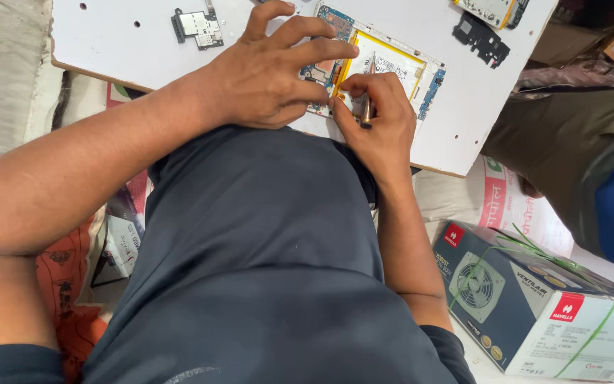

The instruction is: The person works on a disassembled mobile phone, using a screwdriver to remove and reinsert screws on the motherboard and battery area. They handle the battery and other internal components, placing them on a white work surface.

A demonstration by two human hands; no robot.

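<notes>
Head view, looking down over a dark grey shirt (264, 256) at a white board (456, 121) with small drilled holes. Opened phone (392, 67) lies on the board, far centre, back cover off: yellow-edged battery area in the middle, blue circuit boards along its left and right edges.

Left hand (271, 78) rests flat on the phone's left part, fingers spread and pressing it down, not wrapped around anything. Right hand (378, 121) sits just right of it, at the phone's near edge, fingers pinched closed around a thin metal tool (368, 99), likely tweezers or a small screwdriver; tip points far, onto the phone's inside. Thumbs of both hands nearly touch.

Loose parts on the board: small grey module (197, 27) far left, black plastic piece (482, 37) far right, another part (492, 10) at the far right edge, cut off by frame.

Off the board, near right: dark blue carton (534, 306) picturing a fan, tied with green strapping. Another person's leg in olive trousers (570, 142) at right
</notes>
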